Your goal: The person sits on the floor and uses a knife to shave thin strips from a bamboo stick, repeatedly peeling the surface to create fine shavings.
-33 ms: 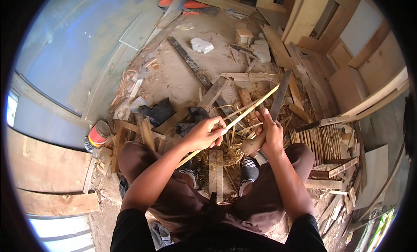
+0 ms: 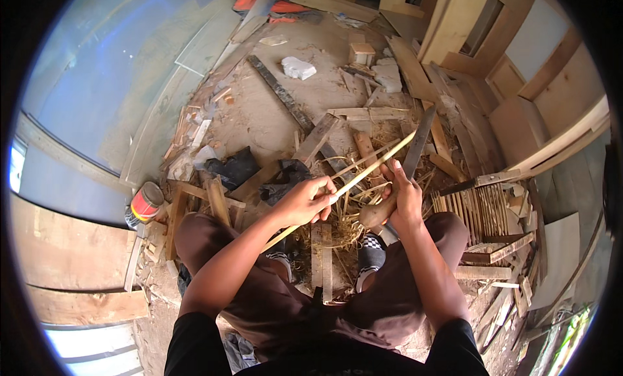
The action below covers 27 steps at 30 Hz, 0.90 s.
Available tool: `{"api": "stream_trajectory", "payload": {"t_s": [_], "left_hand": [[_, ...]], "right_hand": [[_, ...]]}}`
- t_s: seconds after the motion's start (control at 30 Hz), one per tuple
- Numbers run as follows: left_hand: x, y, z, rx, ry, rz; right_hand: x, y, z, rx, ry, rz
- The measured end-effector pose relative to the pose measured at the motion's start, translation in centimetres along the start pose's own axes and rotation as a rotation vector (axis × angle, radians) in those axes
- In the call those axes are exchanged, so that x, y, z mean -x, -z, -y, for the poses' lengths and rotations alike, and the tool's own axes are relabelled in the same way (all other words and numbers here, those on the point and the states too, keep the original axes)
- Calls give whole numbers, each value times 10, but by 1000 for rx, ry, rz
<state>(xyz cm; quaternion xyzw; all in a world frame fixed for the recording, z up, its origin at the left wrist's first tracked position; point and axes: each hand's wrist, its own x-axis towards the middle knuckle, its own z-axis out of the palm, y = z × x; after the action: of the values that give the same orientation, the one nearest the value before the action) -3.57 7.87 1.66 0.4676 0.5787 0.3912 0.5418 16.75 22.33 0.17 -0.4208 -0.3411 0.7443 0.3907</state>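
Observation:
A long, thin, pale strip, likely bamboo [image 2: 376,165], slants from beside my left thigh up to the right. My left hand [image 2: 306,202] is closed around it near its middle. My right hand [image 2: 405,198] grips the wooden handle [image 2: 376,215] of a machete, whose long dark blade [image 2: 422,139] points away from me. The strip's far end lies close to the blade; whether they touch I cannot tell. Curly shavings [image 2: 349,232] are heaped beneath my hands. Between my feet is a wooden piece [image 2: 321,262].
Stacked slatted wood [image 2: 483,210] is beside my right knee, a red and yellow can [image 2: 147,199] beyond my left. Black plastic [image 2: 233,167] and a dark plank [image 2: 282,94] lie ahead. A white lump [image 2: 298,68] is farther off. Boards and frames [image 2: 519,58] lean at right.

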Motion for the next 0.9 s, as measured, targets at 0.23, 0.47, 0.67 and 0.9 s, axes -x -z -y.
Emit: {"api": "stream_trajectory", "payload": {"t_s": [0.23, 0.47, 0.67, 0.9], "left_hand": [[0, -5, -23, -116, 80, 91], [16, 14, -24, 396, -302, 314], [40, -11, -28, 33, -1004, -332], [68, -93, -24, 594, -1151, -475]], "right_hand": [[-28, 13, -3, -160, -40, -60], [-45, 16, -11, -288, -205, -164], [-63, 30, -29, -378, -337, -116], [-55, 6, -39, -343, -356, -62]]}}
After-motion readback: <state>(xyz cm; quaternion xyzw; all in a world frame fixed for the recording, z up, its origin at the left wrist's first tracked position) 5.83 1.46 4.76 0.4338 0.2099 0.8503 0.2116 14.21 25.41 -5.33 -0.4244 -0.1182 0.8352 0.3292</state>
